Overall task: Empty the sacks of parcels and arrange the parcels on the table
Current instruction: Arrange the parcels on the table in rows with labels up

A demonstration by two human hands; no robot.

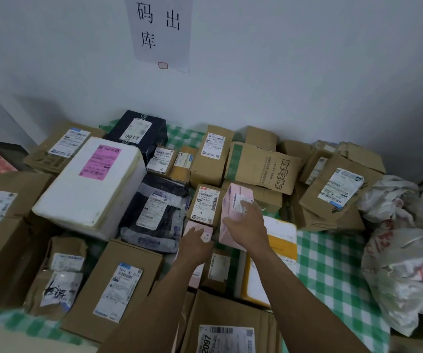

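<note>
My right hand [246, 226] grips a pink box [235, 200], tilted on end near the middle of the table. My left hand [194, 242] rests on a second pink box [200, 228] lying flat just left of it, fingers curled over its top. Around them the table with its green checked cloth [330, 266] is packed with parcels: brown cartons, a white foam box [90, 187] with a pink label, a dark plastic mailer [155, 212] and a yellow-edged envelope [281, 240].
White plastic bags [404, 273] with red print lie bunched at the right edge. A black box [139, 131] stands at the back by the wall. A large carton [228, 327] sits at the front edge under my arms. Bare cloth shows right of centre.
</note>
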